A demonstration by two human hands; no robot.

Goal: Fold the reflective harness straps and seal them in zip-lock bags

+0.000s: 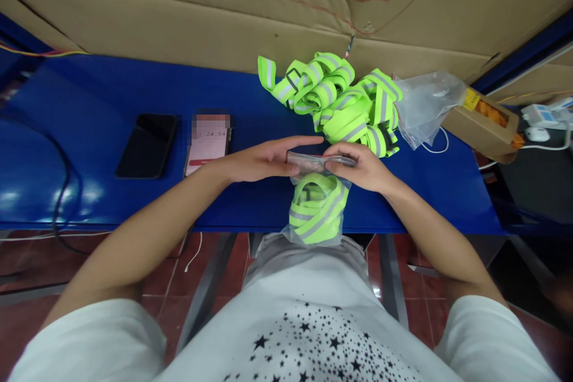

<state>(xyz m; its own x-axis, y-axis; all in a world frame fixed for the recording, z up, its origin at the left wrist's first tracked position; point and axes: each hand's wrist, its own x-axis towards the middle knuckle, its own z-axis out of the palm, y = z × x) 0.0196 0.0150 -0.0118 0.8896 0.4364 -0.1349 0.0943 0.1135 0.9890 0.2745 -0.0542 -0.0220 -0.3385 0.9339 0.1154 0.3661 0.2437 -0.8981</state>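
Note:
A clear plastic bag (319, 237) with a rolled lime-green reflective strap (319, 206) inside hangs at the front edge of the blue table. My left hand (268, 158) is at the bag's upper left corner, thumb against the plastic and index finger stretched out above it. At the upper right, my right hand (358, 166) pinches the bag's top edge between thumb and fingers. Just beyond my hands lies a pile of loose lime-green reflective straps (344, 101) with grey stripes and black buckles.
On the blue table (89, 95), a dark phone (147, 146) and a lit phone (208, 146) lie to the left. Clear plastic bags (427, 104) and an open cardboard box (483, 125) are at the right. A cardboard panel (201, 18) stands behind. A black cable (67, 179) crosses the left side.

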